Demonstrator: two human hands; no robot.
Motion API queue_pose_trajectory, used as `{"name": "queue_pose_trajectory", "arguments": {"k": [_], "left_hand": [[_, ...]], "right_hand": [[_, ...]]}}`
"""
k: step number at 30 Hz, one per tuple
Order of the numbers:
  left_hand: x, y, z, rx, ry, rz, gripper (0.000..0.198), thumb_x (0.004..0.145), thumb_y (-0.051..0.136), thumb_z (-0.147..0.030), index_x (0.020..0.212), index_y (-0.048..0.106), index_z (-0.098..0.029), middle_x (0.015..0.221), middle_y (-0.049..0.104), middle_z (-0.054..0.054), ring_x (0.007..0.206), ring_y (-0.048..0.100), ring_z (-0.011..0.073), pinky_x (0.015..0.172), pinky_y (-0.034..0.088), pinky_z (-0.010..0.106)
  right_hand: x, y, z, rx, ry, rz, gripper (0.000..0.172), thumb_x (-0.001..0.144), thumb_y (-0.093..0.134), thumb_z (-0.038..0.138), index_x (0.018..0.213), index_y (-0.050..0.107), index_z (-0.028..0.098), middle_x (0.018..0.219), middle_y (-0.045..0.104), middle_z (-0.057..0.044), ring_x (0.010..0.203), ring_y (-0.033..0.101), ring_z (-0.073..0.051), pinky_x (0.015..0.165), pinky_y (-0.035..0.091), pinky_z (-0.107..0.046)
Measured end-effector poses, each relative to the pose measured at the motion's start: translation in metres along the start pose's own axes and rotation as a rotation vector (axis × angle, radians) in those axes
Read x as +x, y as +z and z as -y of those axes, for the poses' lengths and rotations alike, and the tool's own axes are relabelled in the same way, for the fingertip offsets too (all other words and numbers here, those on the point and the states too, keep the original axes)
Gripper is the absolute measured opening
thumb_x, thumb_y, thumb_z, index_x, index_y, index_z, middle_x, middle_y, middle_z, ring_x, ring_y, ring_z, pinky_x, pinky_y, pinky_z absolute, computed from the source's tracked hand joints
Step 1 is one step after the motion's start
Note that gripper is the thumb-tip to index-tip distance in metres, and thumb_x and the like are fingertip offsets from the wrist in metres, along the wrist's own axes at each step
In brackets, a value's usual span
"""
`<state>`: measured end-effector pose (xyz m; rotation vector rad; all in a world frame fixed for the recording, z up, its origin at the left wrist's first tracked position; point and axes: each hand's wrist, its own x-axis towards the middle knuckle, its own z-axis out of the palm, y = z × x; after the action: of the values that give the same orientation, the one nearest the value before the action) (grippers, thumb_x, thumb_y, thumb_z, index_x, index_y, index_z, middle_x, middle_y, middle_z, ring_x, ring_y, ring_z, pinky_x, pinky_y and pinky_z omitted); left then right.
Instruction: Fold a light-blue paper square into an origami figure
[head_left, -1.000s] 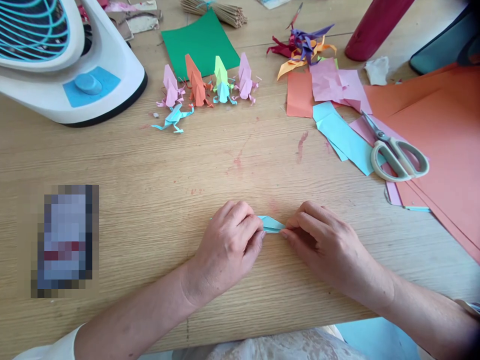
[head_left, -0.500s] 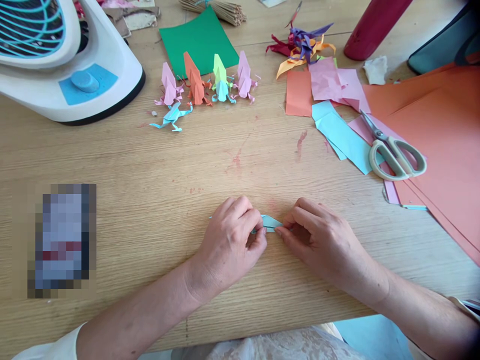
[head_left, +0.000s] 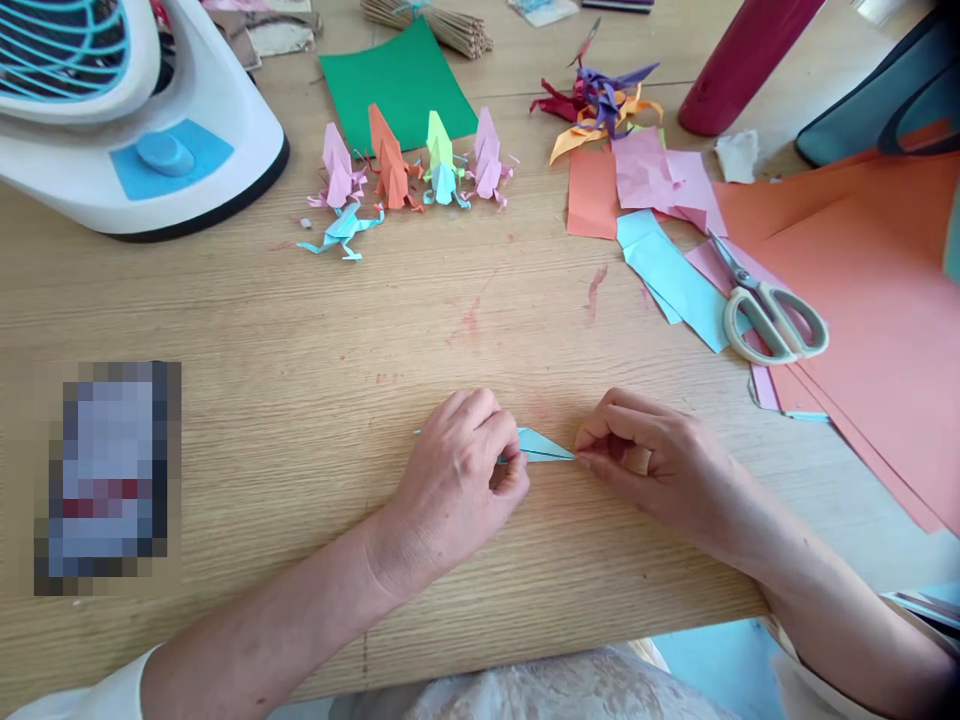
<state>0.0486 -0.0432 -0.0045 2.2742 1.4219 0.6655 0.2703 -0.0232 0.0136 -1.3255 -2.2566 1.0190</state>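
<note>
A light blue folded paper (head_left: 541, 446) lies low over the wooden table, narrowing to a sharp point on its right. My left hand (head_left: 466, 468) is closed over its middle, thumb and fingers pinching it and hiding much of it. A thin tip of the paper peeks out left of that hand. At the pointed right end, my right hand (head_left: 651, 462) pinches the tip between thumb and forefinger. Beyond the hands stand several folded paper figures, among them an orange one (head_left: 388, 160), and a light blue one (head_left: 346, 230) lies in front of them.
Scissors (head_left: 776, 310) rest on blue paper strips (head_left: 679, 275) and large orange sheets (head_left: 862, 330) at right. A white fan base (head_left: 202, 90) stands at back left, a dark red bottle (head_left: 742, 70) at back right. A green sheet (head_left: 397, 85) lies behind the figures.
My right hand has slid a little to the right along the blue paper, out to its tip, so more of the point shows. My left hand has hardly moved. The view has shifted slightly.
</note>
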Motion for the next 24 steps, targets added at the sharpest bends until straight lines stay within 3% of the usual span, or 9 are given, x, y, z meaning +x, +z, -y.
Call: {"name": "queue_pose_trajectory", "arguments": {"k": [10, 24], "left_hand": [[0.0, -0.001, 0.001, 0.0, 0.02, 0.02, 0.018, 0.087, 0.054, -0.011, 0.071, 0.05, -0.018, 0.079, 0.053, 0.003, 0.077, 0.05, 0.0186, 0.065, 0.041, 0.033], [0.001, 0.003, -0.002, 0.063, -0.015, 0.038, 0.015, 0.081, 0.05, -0.011, 0.07, 0.045, -0.019, 0.082, 0.052, 0.006, 0.077, 0.048, 0.0205, 0.066, 0.04, 0.035]], "right_hand": [[0.002, 0.016, 0.005, -0.097, 0.012, -0.037, 0.012, 0.09, 0.063, 0.02, 0.078, 0.061, 0.02, 0.077, 0.056, 0.0, 0.067, 0.052, -0.013, 0.058, 0.039, -0.026], [0.005, 0.02, 0.007, -0.209, 0.027, -0.049, 0.017, 0.088, 0.063, 0.022, 0.073, 0.055, 0.019, 0.076, 0.054, 0.0, 0.063, 0.048, -0.013, 0.059, 0.034, -0.027]]}}
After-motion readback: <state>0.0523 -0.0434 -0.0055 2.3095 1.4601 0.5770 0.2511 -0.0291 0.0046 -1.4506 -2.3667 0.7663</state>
